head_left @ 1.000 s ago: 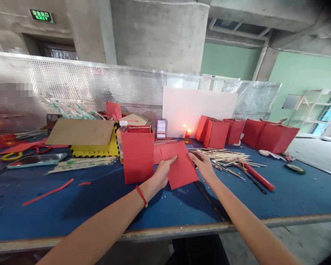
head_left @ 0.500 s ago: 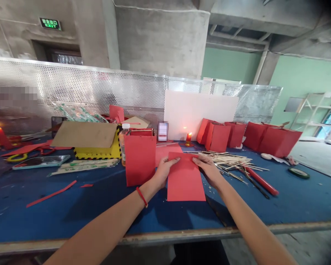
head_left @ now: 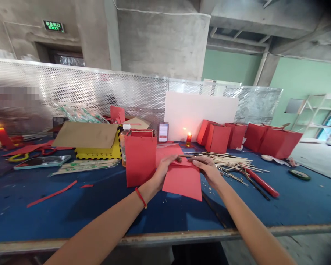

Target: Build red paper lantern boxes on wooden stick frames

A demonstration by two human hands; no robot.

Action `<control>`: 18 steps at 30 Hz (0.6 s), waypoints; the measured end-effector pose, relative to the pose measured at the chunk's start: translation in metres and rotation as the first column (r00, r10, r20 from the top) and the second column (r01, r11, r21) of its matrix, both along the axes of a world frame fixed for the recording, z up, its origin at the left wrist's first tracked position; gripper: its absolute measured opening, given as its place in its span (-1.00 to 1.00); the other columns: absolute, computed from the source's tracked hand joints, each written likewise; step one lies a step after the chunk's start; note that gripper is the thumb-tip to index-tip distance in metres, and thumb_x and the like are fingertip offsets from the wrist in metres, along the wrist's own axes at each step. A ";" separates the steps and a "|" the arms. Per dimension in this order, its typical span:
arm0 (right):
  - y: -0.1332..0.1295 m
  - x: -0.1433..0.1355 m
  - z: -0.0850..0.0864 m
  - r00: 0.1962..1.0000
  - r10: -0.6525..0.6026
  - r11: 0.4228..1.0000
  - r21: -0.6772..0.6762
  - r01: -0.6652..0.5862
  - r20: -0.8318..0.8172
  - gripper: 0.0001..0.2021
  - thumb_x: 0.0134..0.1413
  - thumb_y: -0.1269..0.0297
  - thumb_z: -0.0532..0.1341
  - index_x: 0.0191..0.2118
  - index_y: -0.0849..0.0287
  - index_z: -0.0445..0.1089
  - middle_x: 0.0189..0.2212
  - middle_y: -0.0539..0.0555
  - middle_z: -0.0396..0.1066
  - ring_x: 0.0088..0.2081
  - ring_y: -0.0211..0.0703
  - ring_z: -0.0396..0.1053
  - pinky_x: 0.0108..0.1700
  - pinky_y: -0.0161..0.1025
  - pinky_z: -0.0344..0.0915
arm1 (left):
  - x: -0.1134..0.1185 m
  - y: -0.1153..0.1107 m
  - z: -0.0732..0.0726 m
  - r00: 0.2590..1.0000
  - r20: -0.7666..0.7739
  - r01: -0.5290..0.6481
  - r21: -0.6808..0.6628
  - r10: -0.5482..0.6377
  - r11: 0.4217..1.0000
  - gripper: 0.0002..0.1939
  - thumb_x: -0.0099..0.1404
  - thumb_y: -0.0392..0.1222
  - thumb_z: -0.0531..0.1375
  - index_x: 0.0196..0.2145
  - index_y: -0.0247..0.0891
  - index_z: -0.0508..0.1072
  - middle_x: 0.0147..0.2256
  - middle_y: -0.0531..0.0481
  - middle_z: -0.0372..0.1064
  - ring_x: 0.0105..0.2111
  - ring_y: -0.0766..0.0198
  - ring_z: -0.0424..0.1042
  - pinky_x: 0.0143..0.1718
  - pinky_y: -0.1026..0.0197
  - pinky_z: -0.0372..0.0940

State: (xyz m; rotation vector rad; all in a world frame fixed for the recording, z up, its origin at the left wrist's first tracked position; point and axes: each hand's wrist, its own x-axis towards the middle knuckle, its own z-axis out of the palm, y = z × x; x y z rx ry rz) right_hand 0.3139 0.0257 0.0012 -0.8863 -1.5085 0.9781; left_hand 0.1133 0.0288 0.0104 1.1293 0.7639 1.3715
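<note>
Both hands grip a red paper sheet (head_left: 183, 180) near its top edge, above the blue table. My left hand (head_left: 167, 166) is closed on its upper left part, thumb on top. My right hand (head_left: 205, 164) pinches the upper right part. Between the fingertips the top of the sheet is bent, and a thin brown strip or edge shows there. Left of my left hand stands an upright red paper box (head_left: 140, 160). Behind the hands another red sheet (head_left: 169, 149) lies flat. Thin wooden sticks (head_left: 231, 162) are scattered beside my right hand.
A lit candle (head_left: 189, 139) stands behind the hands, another (head_left: 1, 135) at far left. A bottle (head_left: 124, 143), yellow box (head_left: 93, 152) and scissors (head_left: 19, 158) are left. Several red boxes (head_left: 217, 138), a red candle stick (head_left: 263, 182) and green tape (head_left: 299, 174) are right.
The sheet's top has bent over between my fingers, and its lower end has swung slightly left and tilted. Both hands have kept their hold, with the fingertips shifted a little.
</note>
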 end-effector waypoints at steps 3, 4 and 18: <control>0.005 0.003 -0.002 0.999 -0.033 0.999 0.039 0.032 0.033 -0.75 0.30 0.14 0.28 -0.05 0.21 0.45 -0.22 0.05 0.49 -0.31 -0.20 0.46 -0.26 -0.19 0.45 | 0.003 0.001 0.000 0.993 -0.081 0.083 -0.011 -0.084 0.996 -0.70 0.43 -0.10 0.23 0.05 -0.28 0.43 0.00 -0.12 0.42 -0.11 0.13 0.49 -0.11 0.00 0.47; 0.006 0.005 -0.002 0.998 -0.046 0.998 0.046 0.044 0.045 -0.75 0.30 0.15 0.28 -0.04 0.21 0.44 -0.24 0.03 0.48 -0.33 -0.21 0.45 -0.28 -0.21 0.45 | 0.004 0.002 0.000 0.991 -0.097 0.092 -0.007 -0.093 0.996 -0.69 0.43 -0.10 0.23 0.05 -0.28 0.43 0.01 -0.13 0.42 -0.11 0.13 0.49 -0.11 0.00 0.47; 0.015 0.006 -0.009 0.982 -0.089 0.996 0.014 0.088 0.164 -0.82 0.31 0.21 0.28 -0.18 0.25 0.43 -0.34 -0.03 0.44 -0.43 -0.29 0.41 -0.39 -0.30 0.41 | 0.005 0.012 -0.014 0.985 -0.168 0.035 -0.012 -0.036 0.999 -0.67 0.43 -0.08 0.23 0.06 -0.29 0.42 0.02 -0.13 0.41 -0.08 0.10 0.48 -0.08 -0.03 0.46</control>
